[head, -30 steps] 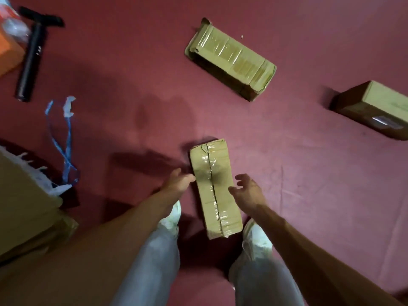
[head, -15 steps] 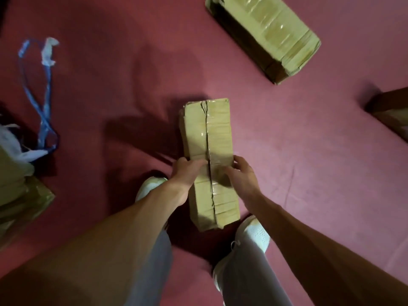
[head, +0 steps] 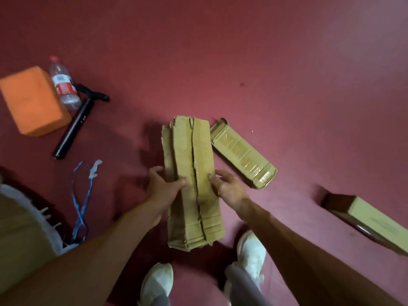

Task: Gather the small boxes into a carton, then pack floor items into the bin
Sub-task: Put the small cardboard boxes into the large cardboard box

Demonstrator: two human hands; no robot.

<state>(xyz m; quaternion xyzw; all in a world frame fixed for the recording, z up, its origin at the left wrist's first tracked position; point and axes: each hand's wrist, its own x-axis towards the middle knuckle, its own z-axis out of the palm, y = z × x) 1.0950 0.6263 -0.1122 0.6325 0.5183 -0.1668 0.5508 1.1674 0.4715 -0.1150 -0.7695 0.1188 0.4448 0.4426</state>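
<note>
Over the red floor (head: 287, 62) we held a long cardboard box (head: 187, 173) clear of it, a second taped box (head: 242, 153) lying just beside; our left grip (head: 162, 188) and right grip (head: 229, 188) each clasped one long side of the held box.

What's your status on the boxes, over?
Left hand and right hand grip the split box by its long sides. Taped box lies on the floor right of it; third box far right. Nothing in the way.
</note>
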